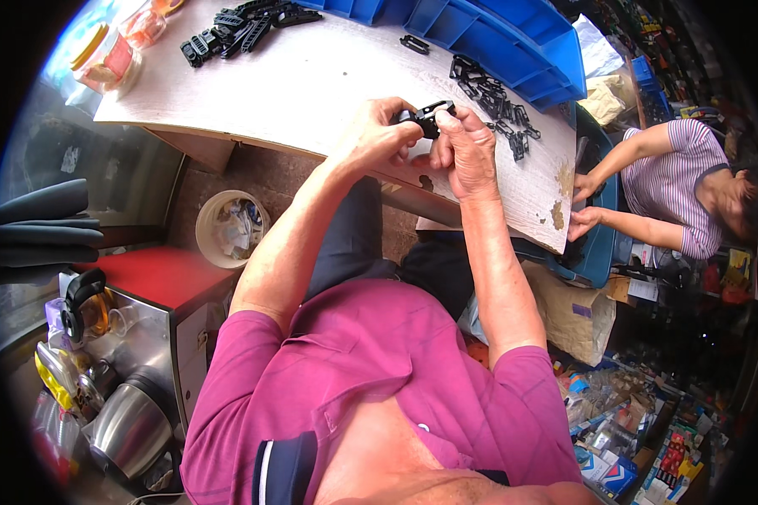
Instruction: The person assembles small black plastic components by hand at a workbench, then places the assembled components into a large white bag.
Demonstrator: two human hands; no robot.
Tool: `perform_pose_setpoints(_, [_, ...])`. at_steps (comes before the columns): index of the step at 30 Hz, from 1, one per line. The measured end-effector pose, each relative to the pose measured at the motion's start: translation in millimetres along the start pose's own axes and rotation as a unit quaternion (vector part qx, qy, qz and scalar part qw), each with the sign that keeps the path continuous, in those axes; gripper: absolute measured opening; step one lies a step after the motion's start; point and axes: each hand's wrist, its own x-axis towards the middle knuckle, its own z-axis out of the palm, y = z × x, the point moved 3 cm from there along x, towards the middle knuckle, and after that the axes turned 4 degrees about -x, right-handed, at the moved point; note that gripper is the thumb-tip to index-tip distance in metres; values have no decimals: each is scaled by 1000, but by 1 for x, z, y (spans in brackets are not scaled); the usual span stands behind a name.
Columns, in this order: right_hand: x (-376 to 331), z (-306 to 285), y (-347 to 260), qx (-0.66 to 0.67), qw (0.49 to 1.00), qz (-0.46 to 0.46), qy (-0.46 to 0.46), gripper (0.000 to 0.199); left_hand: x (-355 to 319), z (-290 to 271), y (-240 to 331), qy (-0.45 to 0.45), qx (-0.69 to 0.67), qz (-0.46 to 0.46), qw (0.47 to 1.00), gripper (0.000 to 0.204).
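As the left hand [376, 137] (curled) clasps black plastic [428, 123], the right [472, 157] pinches it.

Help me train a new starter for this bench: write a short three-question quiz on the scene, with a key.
1. What are the person's left hand and right hand holding?
A) a blue bin
B) a black part
C) a metal kettle

2. True or false: the white bucket stands on the floor, not on the table.

3. Toward which end of the table, the person's left or right, does the jar with the yellow lid stand?

Key:
1. B
2. True
3. Left
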Motion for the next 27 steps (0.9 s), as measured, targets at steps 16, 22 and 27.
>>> perform_pose_setpoints(16, [-6,8,0,-7,1000,17,11,18,7,6,-1,102,-44,-32,993,18])
perform_pose_setpoints(22, [-11,5,1,-45,992,38,114,34,6,6,-8,132,-54,2,990,17])
perform_pose_setpoints(27, [-13,12,-2,-89,989,103,57,36,0,4,-8,94,-121,-1,988,13])
